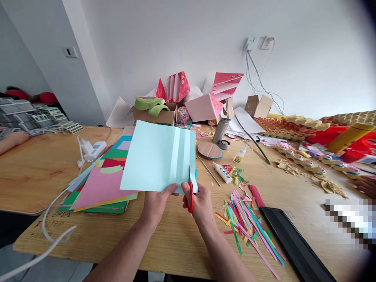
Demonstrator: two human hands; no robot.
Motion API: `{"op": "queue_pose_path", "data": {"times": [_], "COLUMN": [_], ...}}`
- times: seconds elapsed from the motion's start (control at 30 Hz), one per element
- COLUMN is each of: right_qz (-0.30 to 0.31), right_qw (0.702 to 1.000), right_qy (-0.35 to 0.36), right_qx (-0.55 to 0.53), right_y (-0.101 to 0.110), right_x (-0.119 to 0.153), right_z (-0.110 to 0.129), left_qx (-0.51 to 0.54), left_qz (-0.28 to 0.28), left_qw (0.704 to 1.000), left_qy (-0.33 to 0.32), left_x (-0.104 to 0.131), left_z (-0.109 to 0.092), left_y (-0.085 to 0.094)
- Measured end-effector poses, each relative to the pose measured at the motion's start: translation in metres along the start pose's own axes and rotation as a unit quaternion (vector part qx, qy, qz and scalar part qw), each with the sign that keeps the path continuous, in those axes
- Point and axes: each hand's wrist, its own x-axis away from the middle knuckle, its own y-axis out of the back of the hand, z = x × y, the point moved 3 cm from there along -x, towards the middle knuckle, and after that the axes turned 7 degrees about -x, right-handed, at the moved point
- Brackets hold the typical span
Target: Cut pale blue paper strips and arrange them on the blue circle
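Observation:
A sheet of light blue paper point(149, 156) with lengthwise creases is held up over the table. My left hand point(157, 203) grips its lower edge, thumb on top and fingers underneath. My right hand point(199, 199) is closed on red-handled scissors point(190, 196). Their blades point away from me and sit in the paper near its right side, where a narrow strip is partly cut from the lower edge. To the right of my right hand lies a heap of thin coloured paper strips point(249, 223).
Coloured paper sheets point(100, 184) are stacked at left beside a white power strip point(96, 150) with a cable. Glue bottles point(223, 172), a cardboard disc point(207, 150), a metal flask point(221, 131) and a black tray point(293, 239) lie rightward. Another person's hand point(17, 137) shows far left.

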Motion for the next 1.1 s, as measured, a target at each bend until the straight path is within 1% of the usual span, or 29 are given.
{"op": "queue_pose_path", "data": {"times": [0.2,0.4,0.93,1.1], "right_qz": [0.001,-0.003,-0.006,-0.004], "right_qw": [1.0,1.0,1.0,1.0], "right_qy": [0.0,-0.004,-0.004,-0.004], "right_qx": [0.001,0.016,0.007,0.003], "right_y": [0.0002,0.0008,0.0004,0.0018], "right_x": [-0.0004,0.0005,-0.001,-0.0017], "right_z": [-0.0005,0.0017,0.0022,0.0036], "left_qx": [0.015,0.005,0.013,-0.004], "left_qz": [0.006,0.01,0.008,0.017], "left_qw": [1.0,1.0,1.0,1.0], "left_qy": [-0.008,-0.005,-0.001,-0.014], "left_x": [0.0005,-0.0003,-0.0008,-0.0011], "left_z": [0.0013,0.0011,0.0049,0.0063], "left_y": [0.0002,-0.0004,0.0005,0.0015]}}
